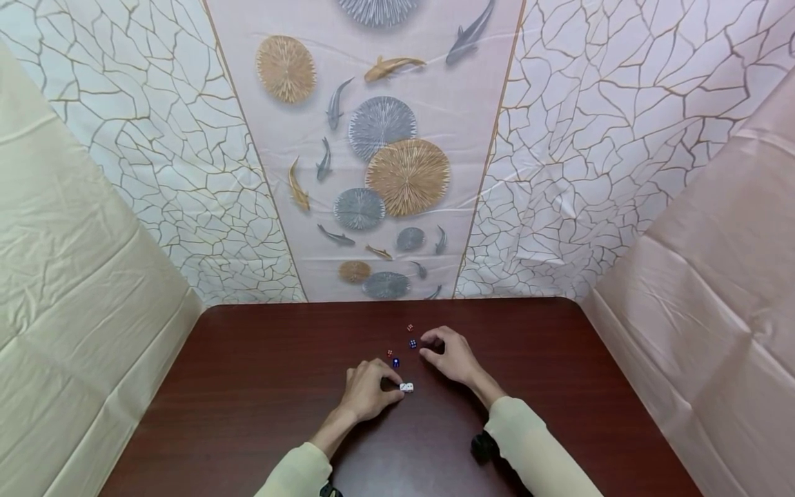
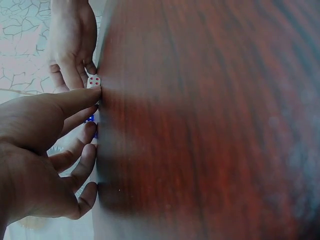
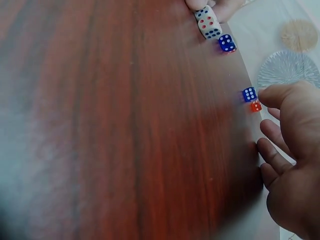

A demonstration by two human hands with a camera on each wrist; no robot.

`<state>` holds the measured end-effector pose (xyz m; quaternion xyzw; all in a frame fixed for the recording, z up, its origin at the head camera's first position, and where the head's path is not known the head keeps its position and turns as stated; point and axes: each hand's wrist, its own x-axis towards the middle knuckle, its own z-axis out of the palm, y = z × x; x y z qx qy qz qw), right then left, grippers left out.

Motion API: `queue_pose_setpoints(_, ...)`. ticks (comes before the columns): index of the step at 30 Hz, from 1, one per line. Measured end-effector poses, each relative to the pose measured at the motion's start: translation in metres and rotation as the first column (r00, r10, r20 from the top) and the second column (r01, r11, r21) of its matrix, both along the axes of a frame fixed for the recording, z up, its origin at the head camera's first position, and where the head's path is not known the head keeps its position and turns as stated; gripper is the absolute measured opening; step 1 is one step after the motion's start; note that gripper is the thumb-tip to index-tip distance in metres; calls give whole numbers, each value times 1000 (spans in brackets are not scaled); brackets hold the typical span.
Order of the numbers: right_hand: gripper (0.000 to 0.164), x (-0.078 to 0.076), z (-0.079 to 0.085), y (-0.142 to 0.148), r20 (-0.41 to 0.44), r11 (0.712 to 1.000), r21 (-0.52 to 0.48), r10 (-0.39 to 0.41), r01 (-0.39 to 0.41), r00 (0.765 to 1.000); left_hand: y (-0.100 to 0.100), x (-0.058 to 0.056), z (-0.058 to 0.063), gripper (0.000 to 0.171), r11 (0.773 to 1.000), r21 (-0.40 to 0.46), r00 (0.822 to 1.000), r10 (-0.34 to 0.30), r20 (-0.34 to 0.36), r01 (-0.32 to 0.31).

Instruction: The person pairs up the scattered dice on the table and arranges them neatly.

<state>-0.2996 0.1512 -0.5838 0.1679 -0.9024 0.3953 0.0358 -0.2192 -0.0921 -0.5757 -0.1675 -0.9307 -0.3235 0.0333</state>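
Two white dice (image 1: 406, 388) sit side by side on the dark red-brown table. My left hand (image 1: 368, 392) pinches the nearer end of this pair between thumb and index finger. Just beyond it are a blue die (image 1: 396, 362) and a red die (image 1: 389, 353). Farther back, another blue die (image 1: 413, 344) and another red die (image 1: 410, 328) lie close together. My right hand (image 1: 452, 355) is to their right, thumb and fingers apart with nothing between them. In the right wrist view, its thumb (image 3: 275, 93) comes close to the blue die; whether they touch I cannot tell.
The wooden table (image 1: 261, 386) ends at a patterned cloth backdrop (image 1: 385, 172) with fish and round motifs. Beige cloth walls (image 1: 93, 310) rise on both sides. A small black object (image 1: 483, 447) is beneath the right sleeve.
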Motion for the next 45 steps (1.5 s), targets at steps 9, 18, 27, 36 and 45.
queue_pose_setpoints(9,21,-10,2,-9,48,999,29,20,-22,999,-1,-1,-5,12,1000,13,1000,3,9,-3)
queue_pose_setpoints(18,20,-18,1,-12,53,997,71,41,-45,998,1,1,0,12,1000,16,1000,2,12,-2)
queue_pose_setpoints(27,18,-21,-3,-14,54,995,93,39,-44,998,0,1,0,13,1000,22,1000,-1,5,1)
queue_pose_setpoints(36,12,-22,-4,-16,49,996,90,24,-28,999,0,0,0,13,1000,16,1000,4,2,-4)
queue_pose_setpoints(45,10,-19,-4,-15,51,997,73,18,-22,999,0,0,0,13,1000,18,1000,7,16,-7)
